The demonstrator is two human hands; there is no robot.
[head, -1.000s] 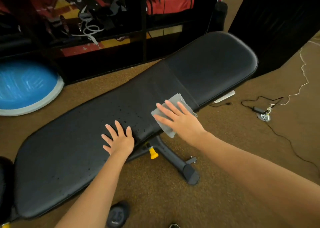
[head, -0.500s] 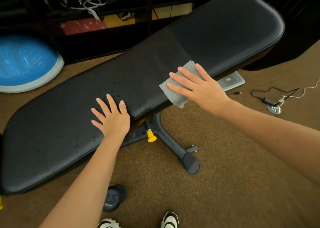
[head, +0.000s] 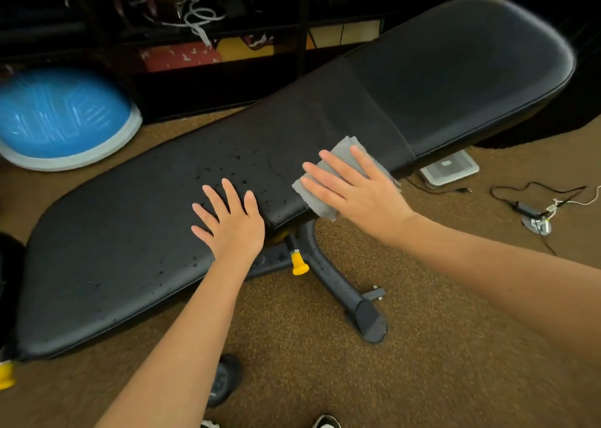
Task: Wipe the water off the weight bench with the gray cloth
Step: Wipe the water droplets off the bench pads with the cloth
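A long black padded weight bench (head: pixel 130 249) runs diagonally from lower left to upper right. Water droplets (head: pixel 227 170) speckle its middle and near edge. My right hand (head: pixel 354 187) lies flat with straight fingers on the folded gray cloth (head: pixel 317 198), pressing it onto the bench's near edge by the seam between the two pads. Part of the cloth hangs over the edge. My left hand (head: pixel 231 219) rests flat on the pad just left of the cloth, fingers spread, among the droplets.
The bench's black frame leg (head: pixel 357 304) with a yellow knob (head: pixel 300 262) juts onto the brown carpet. A blue half-ball (head: pixel 61 115) sits at left, a dark shelf unit (head: pixel 227 31) behind, a white scale (head: pixel 448 167) and cables (head: pixel 533 213) at right, a dumbbell (head: pixel 224 379) near my feet.
My right hand has slid the cloth a little leftward along the bench's near edge toward the droplets. My left hand stays flat on the pad. The view has shifted.
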